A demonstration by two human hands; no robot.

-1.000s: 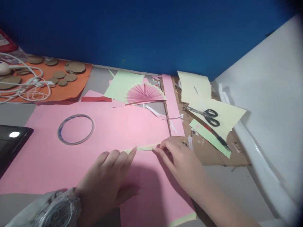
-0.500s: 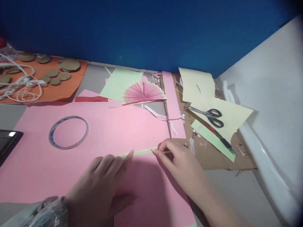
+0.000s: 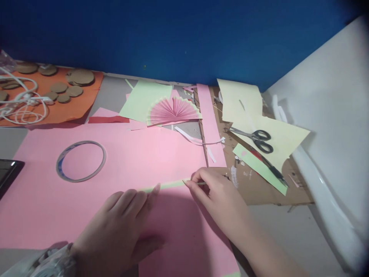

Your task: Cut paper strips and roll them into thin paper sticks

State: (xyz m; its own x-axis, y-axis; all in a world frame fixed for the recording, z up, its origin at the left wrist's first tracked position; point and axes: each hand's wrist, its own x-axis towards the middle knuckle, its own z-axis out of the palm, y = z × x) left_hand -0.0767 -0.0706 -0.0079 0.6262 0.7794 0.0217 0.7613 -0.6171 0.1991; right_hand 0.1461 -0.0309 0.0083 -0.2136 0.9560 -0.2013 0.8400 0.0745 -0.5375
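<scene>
A narrow light green paper strip (image 3: 172,185) lies along the upper edge of a pink paper sheet (image 3: 178,231), on top of a larger pink sheet (image 3: 129,154). My left hand (image 3: 115,219) rests on the pink paper, its index fingertip on the strip and its thumb spread away below; it holds nothing. Further right, my right hand (image 3: 216,192) pinches the strip near its right end between thumb and index finger. Part of the strip is hidden behind my left hand. A pleated pink paper fan (image 3: 174,110) with a pale green rim lies beyond my hands.
A roll of tape (image 3: 105,157) lies on the left, near a dark device (image 3: 10,175). Scissors (image 3: 256,138) and a pen (image 3: 272,169) lie on paper scraps over cardboard (image 3: 250,192) at right. Cardboard discs (image 3: 80,77) and white cables (image 3: 27,100) sit on orange paper (image 3: 89,88).
The view has shifted slightly, so most things on the left appear a little further left. Both hands keep nearly the same pose on the strip.
</scene>
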